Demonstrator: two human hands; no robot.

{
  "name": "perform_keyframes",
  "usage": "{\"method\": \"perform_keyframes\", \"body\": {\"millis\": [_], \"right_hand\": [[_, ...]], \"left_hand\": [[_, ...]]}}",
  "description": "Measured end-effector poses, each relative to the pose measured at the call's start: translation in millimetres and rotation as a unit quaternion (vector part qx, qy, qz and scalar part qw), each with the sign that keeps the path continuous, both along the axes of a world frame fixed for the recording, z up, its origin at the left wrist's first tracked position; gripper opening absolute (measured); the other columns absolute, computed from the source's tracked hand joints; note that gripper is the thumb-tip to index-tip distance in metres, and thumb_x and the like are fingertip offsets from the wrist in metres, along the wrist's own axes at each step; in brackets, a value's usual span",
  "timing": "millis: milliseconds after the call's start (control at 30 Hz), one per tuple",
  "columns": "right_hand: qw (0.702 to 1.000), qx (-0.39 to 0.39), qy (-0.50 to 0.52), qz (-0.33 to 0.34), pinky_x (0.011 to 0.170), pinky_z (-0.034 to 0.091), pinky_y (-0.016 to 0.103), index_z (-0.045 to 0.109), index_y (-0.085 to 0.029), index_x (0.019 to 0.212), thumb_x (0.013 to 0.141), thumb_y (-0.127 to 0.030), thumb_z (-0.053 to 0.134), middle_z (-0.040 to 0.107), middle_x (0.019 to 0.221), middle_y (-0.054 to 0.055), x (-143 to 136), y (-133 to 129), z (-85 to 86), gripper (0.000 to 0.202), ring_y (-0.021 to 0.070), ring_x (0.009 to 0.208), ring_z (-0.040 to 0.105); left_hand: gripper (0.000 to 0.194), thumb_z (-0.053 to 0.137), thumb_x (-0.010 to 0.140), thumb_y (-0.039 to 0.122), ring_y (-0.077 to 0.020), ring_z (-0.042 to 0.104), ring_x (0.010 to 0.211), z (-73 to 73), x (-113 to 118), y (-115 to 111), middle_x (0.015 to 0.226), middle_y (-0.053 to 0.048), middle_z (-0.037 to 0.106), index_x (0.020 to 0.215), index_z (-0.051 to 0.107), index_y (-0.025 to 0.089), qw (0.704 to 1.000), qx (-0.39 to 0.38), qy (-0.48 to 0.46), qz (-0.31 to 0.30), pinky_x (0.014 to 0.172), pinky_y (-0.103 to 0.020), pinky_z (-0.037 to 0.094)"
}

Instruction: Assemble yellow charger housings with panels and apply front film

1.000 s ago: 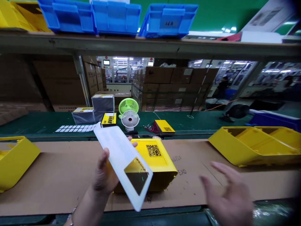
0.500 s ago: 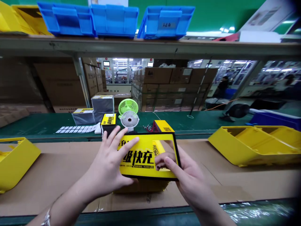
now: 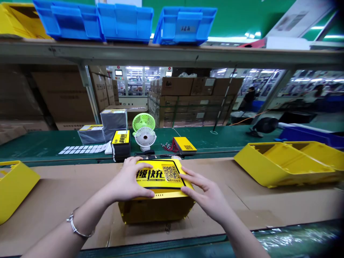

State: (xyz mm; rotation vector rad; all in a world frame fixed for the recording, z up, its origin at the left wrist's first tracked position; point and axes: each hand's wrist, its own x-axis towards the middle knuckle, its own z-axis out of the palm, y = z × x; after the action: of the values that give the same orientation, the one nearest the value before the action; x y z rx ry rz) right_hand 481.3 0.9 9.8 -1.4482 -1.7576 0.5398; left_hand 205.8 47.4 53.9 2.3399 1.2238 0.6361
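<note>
A flat yellow panel with a black border, printed characters and a QR code, lies on top of a yellow plastic housing. My left hand spans the panel's left end, thumb along the front edge and fingers over the far side. At the right end my right hand pinches the edge, with fingertips and thumb on the panel's right corners. Both hands are curved around it. The palm sides and the panel's left end are hidden.
Yellow plastic housings lie at right, another yellow housing at left. Behind stand a white fan, a green fan, stacked yellow panels with red wires and black-yellow boxes. Blue bins sit on the shelf.
The panel, tilted up toward me before, is now lowered flat onto the yellow housing. Both hands have come down with it, the right now at the panel's edge.
</note>
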Motion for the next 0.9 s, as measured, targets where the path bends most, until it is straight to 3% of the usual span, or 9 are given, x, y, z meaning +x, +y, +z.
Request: {"method": "perform_keyframes", "body": {"millis": [267, 367, 467, 533, 600, 667, 767, 833, 900], "right_hand": [[0.991, -0.055, 0.117, 0.032, 0.105, 0.035, 0.047, 0.066, -0.024, 0.106, 0.068, -0.043, 0.07, 0.05, 0.131, 0.008, 8, 6, -1.7, 0.042, 0.0291, 0.121, 0.046], [0.994, -0.063, 0.073, 0.05, 0.106, 0.033, 0.047, 0.066, -0.025, 0.107, 0.069, -0.044, 0.068, 0.047, 0.135, 0.007, 8, 5, 9.2, 0.042, 0.0285, 0.124, 0.043], [0.994, -0.051, 0.022, 0.09, 0.107, 0.03, 0.049, 0.053, -0.028, 0.124, 0.066, -0.045, 0.071, 0.036, 0.143, 0.006, 11, 11, 19.4, 0.063, 0.0274, 0.13, 0.034], [0.991, -0.052, 0.012, 0.123, 0.104, 0.034, 0.048, 0.04, -0.028, 0.133, 0.06, -0.046, 0.075, 0.032, 0.145, 0.007, 15, 21, 21.4, 0.083, 0.0277, 0.13, 0.034], [0.987, -0.069, 0.019, 0.147, 0.097, 0.042, 0.045, 0.035, -0.027, 0.136, 0.059, -0.047, 0.075, 0.038, 0.141, 0.01, 18, 38, 19.8, 0.089, 0.0269, 0.122, 0.045], [0.988, -0.082, 0.016, 0.132, 0.087, 0.05, 0.04, 0.039, -0.023, 0.134, 0.067, -0.047, 0.069, 0.051, 0.13, 0.011, 17, 58, 17.4, 0.077, 0.0233, 0.105, 0.058], [0.996, -0.054, -0.057, 0.042, 0.078, 0.052, 0.038, 0.059, -0.015, 0.113, 0.082, -0.047, 0.049, 0.065, 0.105, 0.011, 1, 84, 18.1, 0.045, 0.0218, 0.088, 0.063], [0.994, -0.025, -0.106, 0.001, 0.085, 0.047, 0.043, 0.067, -0.015, 0.099, 0.087, -0.047, 0.04, 0.066, 0.101, 0.013, -19, 89, 21.9, 0.044, 0.026, 0.094, 0.061], [0.988, 0.011, -0.155, 0.019, 0.097, 0.036, 0.048, 0.064, -0.016, 0.108, 0.087, -0.046, 0.039, 0.062, 0.114, 0.014, -42, 81, 26.7, 0.045, 0.0301, 0.11, 0.052]], "left_hand": [[0.087, 0.07, 0.043, 0.067, -0.0313, 0.03, 0.128, 12.1, 9, 5, 0.134, -0.01, 0.042, 0.12, 0.054, 0.031, 0.998, 0.0, 0.047, -0.036, 0.104, -0.049, 0.029], [0.089, 0.064, 0.05, 0.071, -0.0337, 0.023, 0.133, 6.2, 5, 5, 0.143, -0.01, 0.034, 0.128, 0.047, 0.031, 0.996, 0.013, 0.078, -0.05, 0.107, -0.058, 0.013], [0.084, 0.053, 0.067, 0.068, -0.0297, 0.014, 0.137, -4.6, -11, 2, 0.15, -0.007, 0.02, 0.138, 0.028, 0.032, 0.995, 0.002, 0.089, -0.051, 0.108, -0.058, -0.001], [0.082, 0.049, 0.073, 0.063, -0.0268, 0.009, 0.138, -10.8, -26, -1, 0.152, -0.006, 0.013, 0.141, 0.017, 0.031, 0.996, -0.022, 0.075, -0.042, 0.11, -0.054, 0.002], [0.081, 0.048, 0.077, 0.059, -0.0257, 0.005, 0.138, -14.9, -39, -4, 0.152, -0.005, 0.009, 0.142, 0.012, 0.03, 0.997, -0.04, 0.058, -0.031, 0.111, -0.05, 0.007], [0.079, 0.046, 0.079, 0.057, -0.0255, 0.004, 0.138, -16.9, -46, -7, 0.152, -0.004, 0.006, 0.143, 0.009, 0.03, 0.998, -0.045, 0.05, -0.019, 0.111, -0.049, 0.01], [0.077, 0.041, 0.081, 0.058, -0.0258, 0.004, 0.138, -17.9, -40, -10, 0.152, -0.005, 0.005, 0.143, 0.01, 0.026, 0.997, -0.033, 0.066, 0.011, 0.111, -0.048, 0.012], [0.078, 0.037, 0.081, 0.061, -0.026, 0.004, 0.138, -18.0, -25, -11, 0.151, -0.007, 0.007, 0.143, 0.013, 0.021, 0.995, -0.006, 0.092, 0.034, 0.111, -0.046, 0.012], [0.077, 0.033, 0.082, 0.062, -0.0262, 0.005, 0.138, -17.5, -7, -11, 0.151, -0.009, 0.011, 0.143, 0.017, 0.018, 0.992, 0.027, 0.117, 0.03, 0.111, -0.047, 0.009]]}}
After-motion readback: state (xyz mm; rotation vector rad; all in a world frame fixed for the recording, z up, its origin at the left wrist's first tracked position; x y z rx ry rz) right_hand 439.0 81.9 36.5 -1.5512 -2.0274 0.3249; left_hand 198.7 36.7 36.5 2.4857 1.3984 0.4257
